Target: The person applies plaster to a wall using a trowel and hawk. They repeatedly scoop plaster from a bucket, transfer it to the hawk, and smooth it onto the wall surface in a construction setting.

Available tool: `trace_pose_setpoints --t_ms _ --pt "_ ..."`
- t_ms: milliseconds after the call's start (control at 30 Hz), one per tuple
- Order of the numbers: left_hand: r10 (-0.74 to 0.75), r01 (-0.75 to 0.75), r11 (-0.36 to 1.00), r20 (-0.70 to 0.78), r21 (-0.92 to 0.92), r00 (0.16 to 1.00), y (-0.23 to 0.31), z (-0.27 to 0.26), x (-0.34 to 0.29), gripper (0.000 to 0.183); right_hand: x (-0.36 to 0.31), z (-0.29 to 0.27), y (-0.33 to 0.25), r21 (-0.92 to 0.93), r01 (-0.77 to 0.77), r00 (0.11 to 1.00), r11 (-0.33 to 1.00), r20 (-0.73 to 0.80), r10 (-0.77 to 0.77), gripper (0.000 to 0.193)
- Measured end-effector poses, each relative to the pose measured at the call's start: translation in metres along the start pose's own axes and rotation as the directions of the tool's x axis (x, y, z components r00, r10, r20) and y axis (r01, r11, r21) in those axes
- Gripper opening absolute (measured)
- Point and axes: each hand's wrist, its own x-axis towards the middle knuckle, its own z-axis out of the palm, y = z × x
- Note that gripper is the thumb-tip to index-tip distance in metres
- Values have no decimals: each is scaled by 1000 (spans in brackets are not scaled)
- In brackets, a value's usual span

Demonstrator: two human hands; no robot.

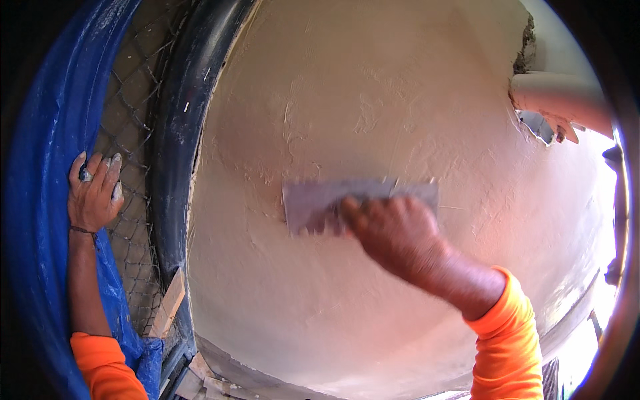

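Observation:
My right hand [399,233] is closed round the handle of a flat rectangular plastering trowel [303,203], smeared slightly by motion. The trowel's blade lies against a broad wall of wet grey-brown plaster [347,293], which shows ridges and rough patches above it. Over at the left, my left hand [97,193] is raised, its bent fingers hooked on the chain-link mesh [133,107] beside the edge of a blue tarp [53,167]. Pale plaster cakes its fingertips. Exactly how the fingers wrap the wire is hidden.
A thick black pipe [180,133] runs up the plaster's left edge. Wooden offcuts [168,303] stand at its foot. A pale pipe [560,97] enters the wall at upper right, beside a ragged hole [535,127].

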Motion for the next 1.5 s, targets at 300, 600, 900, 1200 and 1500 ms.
trace_pose_setpoints --t_ms 300,600,900,1200,1500 --pt "-45 51 996 96 -67 994 0 4 -3 63 -60 -9 -3 429 -208 960 879 -84 268 27" --pt "-44 45 995 19 -91 999 -3 19 -8 65 11 -80 137 856 -171 457 488 -370 809 48" --pt "-14 15 997 13 -81 1000 -5 23 -11 67 71 -148 267 670 -530 231 520 -476 848 37" --pt "-76 87 991 109 -98 991 -3 16 -11 63 90 -142 227 511 -295 642 807 -520 564 32" --pt "-20 19 999 -28 -50 999 0 6 -1 62 59 -151 257 774 -284 208 566 -527 824 39"
